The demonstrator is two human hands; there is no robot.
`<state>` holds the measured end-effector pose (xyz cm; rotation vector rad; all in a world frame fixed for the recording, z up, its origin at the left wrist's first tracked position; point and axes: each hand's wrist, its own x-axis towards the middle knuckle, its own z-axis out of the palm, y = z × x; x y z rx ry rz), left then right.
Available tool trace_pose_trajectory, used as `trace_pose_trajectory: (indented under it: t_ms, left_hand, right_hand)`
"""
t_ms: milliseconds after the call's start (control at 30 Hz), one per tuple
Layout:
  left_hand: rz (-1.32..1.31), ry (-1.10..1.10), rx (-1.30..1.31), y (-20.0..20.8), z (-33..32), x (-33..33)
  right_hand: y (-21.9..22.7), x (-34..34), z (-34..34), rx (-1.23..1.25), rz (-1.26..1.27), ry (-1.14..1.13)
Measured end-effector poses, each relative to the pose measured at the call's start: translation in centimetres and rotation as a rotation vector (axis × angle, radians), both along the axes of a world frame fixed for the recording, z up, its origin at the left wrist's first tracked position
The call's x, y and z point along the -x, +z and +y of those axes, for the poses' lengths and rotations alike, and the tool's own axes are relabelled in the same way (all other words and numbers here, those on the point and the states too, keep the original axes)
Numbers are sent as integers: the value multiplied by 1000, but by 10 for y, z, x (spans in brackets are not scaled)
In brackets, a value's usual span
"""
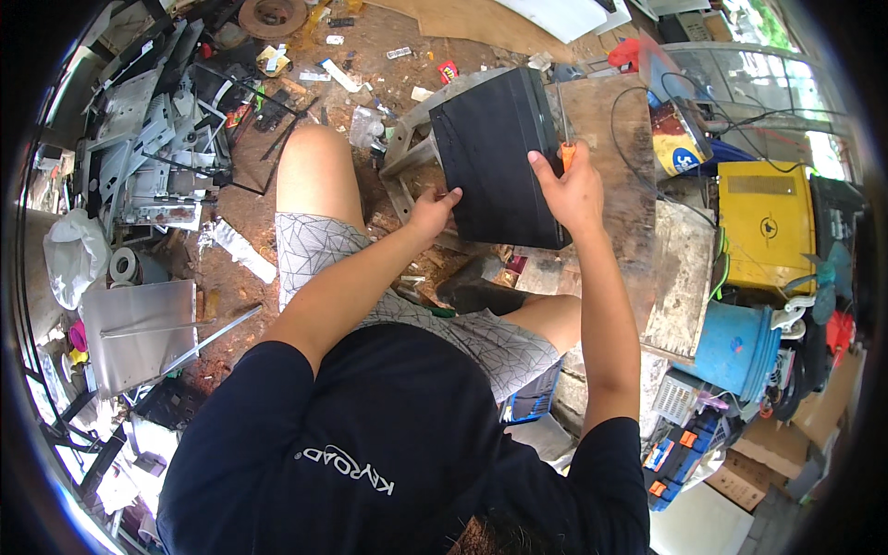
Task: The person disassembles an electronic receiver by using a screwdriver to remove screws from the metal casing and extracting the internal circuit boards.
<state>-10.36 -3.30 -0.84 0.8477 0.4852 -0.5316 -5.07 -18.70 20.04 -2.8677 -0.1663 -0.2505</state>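
A flat black box-like case (pixel 495 162), perhaps an electronic device's housing, is tilted up in front of me at the left edge of a wooden bench. My left hand (pixel 433 213) grips its lower left edge, thumb on the black face. At the case's right side, my right hand (pixel 575 196) is closed around the orange handle of a screwdriver (pixel 568 155), whose thin shaft points away from me. The right thumb also lies against the case's edge. Behind the case, a grey metal frame (pixel 402 153) shows partly; the case hides the rest.
The wooden bench top (pixel 610 120) extends rightward. Metal scrap (pixel 153 139) is piled on the left. A yellow box (pixel 766 222) and a blue bucket (pixel 731 347) stand at the right, with a black cable (pixel 615 139) looping over the bench. Litter covers the floor.
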Motion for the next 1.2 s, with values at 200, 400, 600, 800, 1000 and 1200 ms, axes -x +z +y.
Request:
trace_pose_trajectory:
  t_ms: [200, 400, 600, 800, 1000, 1200]
  left_hand:
    - [-145, 16, -274, -41, -5, -1]
    - [-331, 25, -516, 1, 18, -13]
    - [-402, -53, -624, 29, 27, -19]
    - [-605, 72, -207, 29, 17, -8]
    - [-597, 107, -95, 33, 9, -3]
    - [-922, 360, -440, 95, 34, -12]
  right_hand:
    - [5, -9, -23, -135, 89, -133]
    - [-30, 2, -100, -571, 71, -241]
    - [-28, 40, -86, -546, -156, -195]
    - [-9, 80, -95, -807, -146, -16]
    - [-3, 112, -97, -824, -245, 182]
    - [-10, 135, -108, -599, -221, 130]
